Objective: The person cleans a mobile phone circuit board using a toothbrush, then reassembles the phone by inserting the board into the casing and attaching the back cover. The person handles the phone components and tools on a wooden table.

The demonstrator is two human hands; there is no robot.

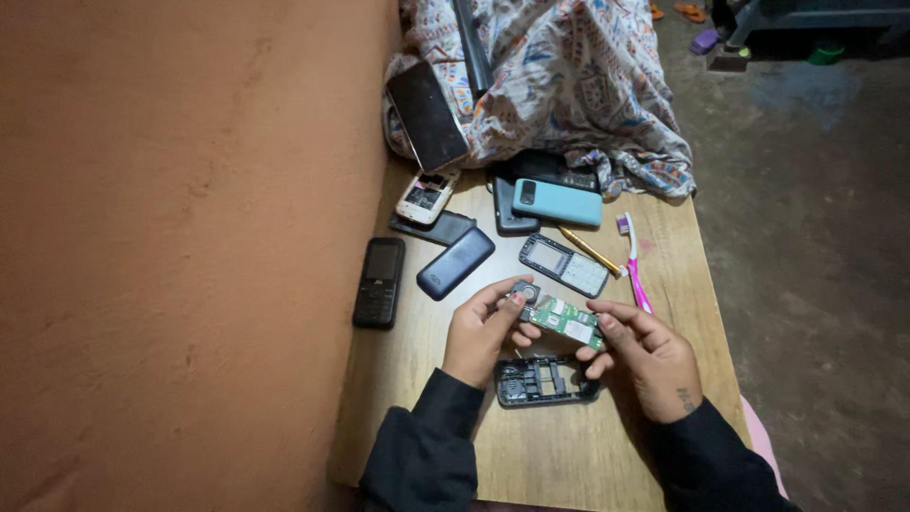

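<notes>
A small green phone circuit board (559,319) is held between both hands above a wooden table (531,446). My left hand (481,334) grips its left end, where a round grey part sits. My right hand (646,358) pinches its right end. Just below the board an empty black phone housing (544,380) lies on the table, open side up. A phone front cover with keypad (565,265) lies just beyond the board.
Several phones lie farther back: a black keypad phone (378,283), a dark blue one (456,263), a teal one (557,202), an opened white one (427,195). A pink toothbrush (633,261) and a yellow pencil (589,250) lie right. Patterned cloth (578,85) covers the far end; an orange wall (180,237) is left.
</notes>
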